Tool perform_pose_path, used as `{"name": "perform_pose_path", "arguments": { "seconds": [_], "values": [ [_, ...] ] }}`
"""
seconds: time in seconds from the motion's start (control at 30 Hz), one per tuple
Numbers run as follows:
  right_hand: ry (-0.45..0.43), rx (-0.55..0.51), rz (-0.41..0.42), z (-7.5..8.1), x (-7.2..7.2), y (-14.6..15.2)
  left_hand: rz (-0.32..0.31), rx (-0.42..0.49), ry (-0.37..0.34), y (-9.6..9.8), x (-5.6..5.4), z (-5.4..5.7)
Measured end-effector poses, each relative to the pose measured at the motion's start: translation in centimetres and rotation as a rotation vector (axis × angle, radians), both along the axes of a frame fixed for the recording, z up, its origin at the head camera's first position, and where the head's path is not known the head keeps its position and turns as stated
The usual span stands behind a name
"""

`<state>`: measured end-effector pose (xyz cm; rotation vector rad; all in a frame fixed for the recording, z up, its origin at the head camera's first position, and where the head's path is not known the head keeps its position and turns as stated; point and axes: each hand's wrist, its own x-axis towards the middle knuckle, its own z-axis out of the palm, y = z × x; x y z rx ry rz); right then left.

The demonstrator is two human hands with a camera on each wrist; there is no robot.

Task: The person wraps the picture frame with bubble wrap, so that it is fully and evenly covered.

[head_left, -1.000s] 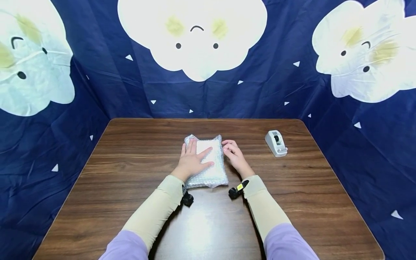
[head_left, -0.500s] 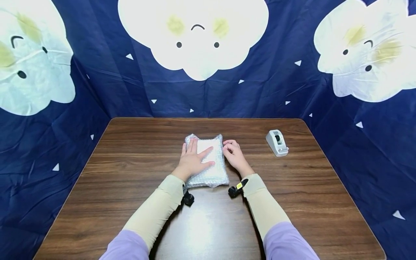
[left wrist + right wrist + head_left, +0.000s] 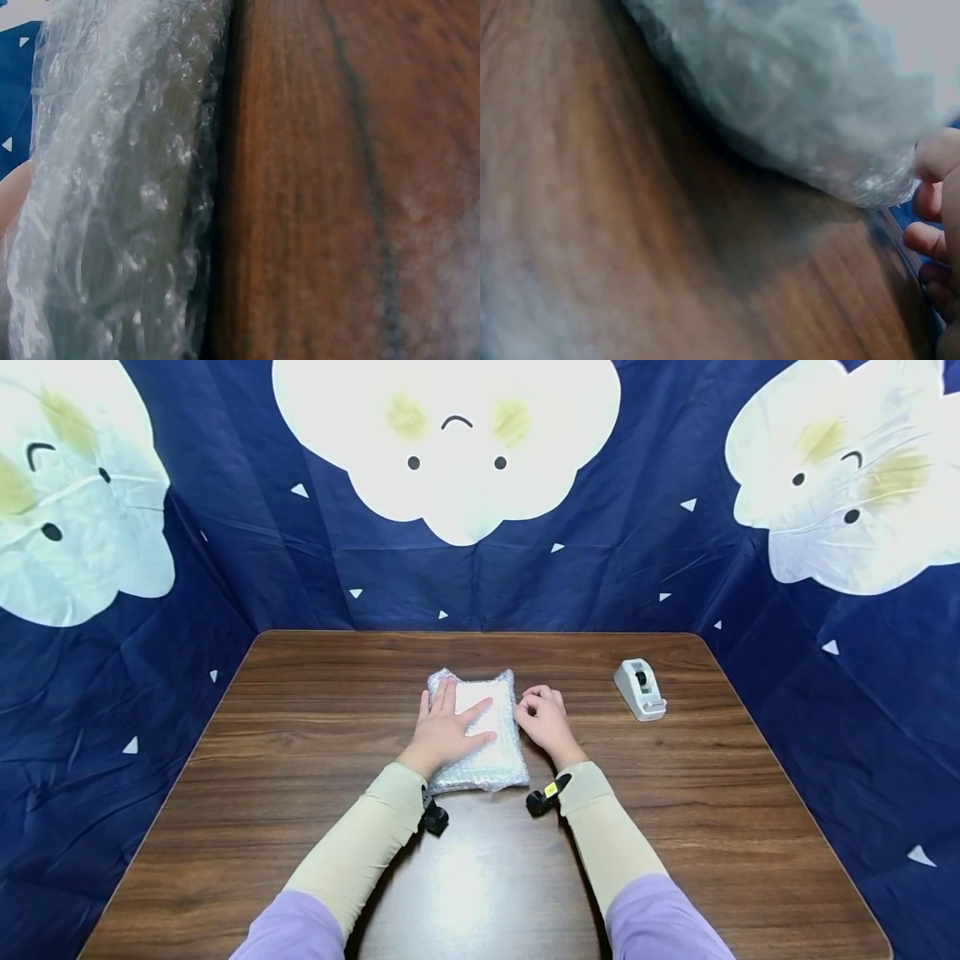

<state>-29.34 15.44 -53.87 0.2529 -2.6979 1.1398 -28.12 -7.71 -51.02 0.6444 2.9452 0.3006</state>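
A flat white item wrapped in bubble wrap (image 3: 491,760) lies near the middle of the wooden table. My left hand (image 3: 441,735) rests on its left part with the fingers and thumb spread. At the right edge of the package, my right hand (image 3: 546,718) has curled fingers, and thumb and forefinger pinch the edge of the bubble wrap. In the right wrist view the thumb (image 3: 939,154) meets the end of the wrap (image 3: 877,184); the exact grip is partly hidden. The left wrist view shows the near side of the bubble wrap (image 3: 127,195) close up.
A white tape dispenser (image 3: 640,690) stands at the back right of the wooden table (image 3: 300,718). Dark blue cloth (image 3: 480,585) with cloud faces hangs behind and on both sides. Dark wrist cameras (image 3: 435,818) are worn on both wrists.
My right hand has shifted slightly to the right and its fingers have curled further, with thumb and forefinger drawn together. The left hand and the package have stayed in place.
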Motion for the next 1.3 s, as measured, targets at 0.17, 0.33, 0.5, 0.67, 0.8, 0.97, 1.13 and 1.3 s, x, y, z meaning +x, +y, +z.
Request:
{"name": "perform_pose_path", "arguments": {
  "seconds": [0.17,0.33,0.5,0.67,0.8,0.97,1.13,1.3],
  "values": [
    [-0.046,0.105,-0.037,0.2,0.4,0.0,0.005,0.009,0.001,0.0,0.0,-0.1],
    [-0.054,0.168,-0.065,0.3,0.8,-0.1,0.009,0.002,0.007,0.0,0.0,-0.2],
    [-0.045,0.248,-0.099,0.2,1.0,-0.2,0.011,0.003,0.012,0.1,-0.1,-0.3],
    [-0.07,0.317,-0.117,0.1,1.2,-0.3,0.014,0.008,0.01,0.1,-0.1,-0.2],
    [-0.067,0.35,-0.117,0.0,1.3,-0.2,0.02,0.01,0.004,0.1,0.0,-0.1],
    [0.03,0.276,-0.148,-0.2,1.3,0.0,0.013,0.016,-0.006,0.1,0.1,-0.1],
    [0.099,0.058,-0.165,-0.3,1.2,-0.4,0.006,0.033,-0.016,0.1,0.2,-0.1],
    [0.028,-0.197,-0.056,0.1,1.0,-1.6,0.001,0.114,0.031,-0.2,0.0,-0.6]
  ]
}}
